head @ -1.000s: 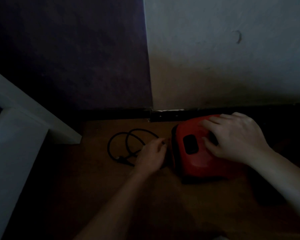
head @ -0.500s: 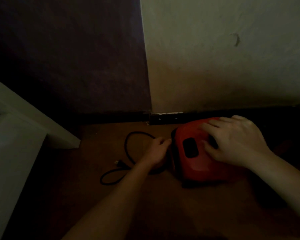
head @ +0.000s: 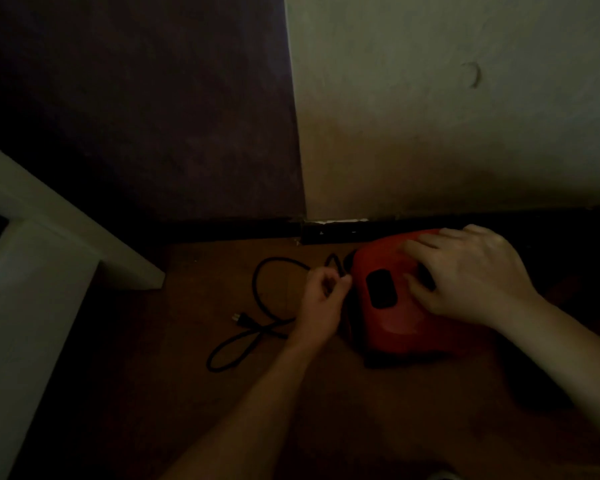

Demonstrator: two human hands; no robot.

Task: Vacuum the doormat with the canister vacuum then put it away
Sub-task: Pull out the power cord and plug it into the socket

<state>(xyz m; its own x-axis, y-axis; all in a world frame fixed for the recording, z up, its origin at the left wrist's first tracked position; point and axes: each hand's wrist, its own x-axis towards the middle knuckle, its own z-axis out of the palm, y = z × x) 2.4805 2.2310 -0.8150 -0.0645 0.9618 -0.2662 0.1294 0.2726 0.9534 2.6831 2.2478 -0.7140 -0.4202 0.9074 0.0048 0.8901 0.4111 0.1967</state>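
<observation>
A red canister vacuum (head: 392, 317) sits on the brown floor against the dark baseboard, with a black patch on its top. My right hand (head: 471, 275) rests on top of it with fingers spread and slightly bent. My left hand (head: 323, 299) pinches the black power cord (head: 260, 296) right at the vacuum's left end. The cord loops out over the floor to the left, and its plug (head: 238, 318) lies loose on the floor. The doormat is not in view.
A pale wall (head: 465, 116) and a dark purple wall (head: 136, 116) meet straight ahead. A white furniture edge (head: 49, 244) juts in from the left. Brown floor (head: 326, 410) lies in the foreground. The scene is dim.
The cord loop has shifted: the plug end slid out toward the lower left while my left hand stayed at the vacuum's left end. My right hand kept its place on top.
</observation>
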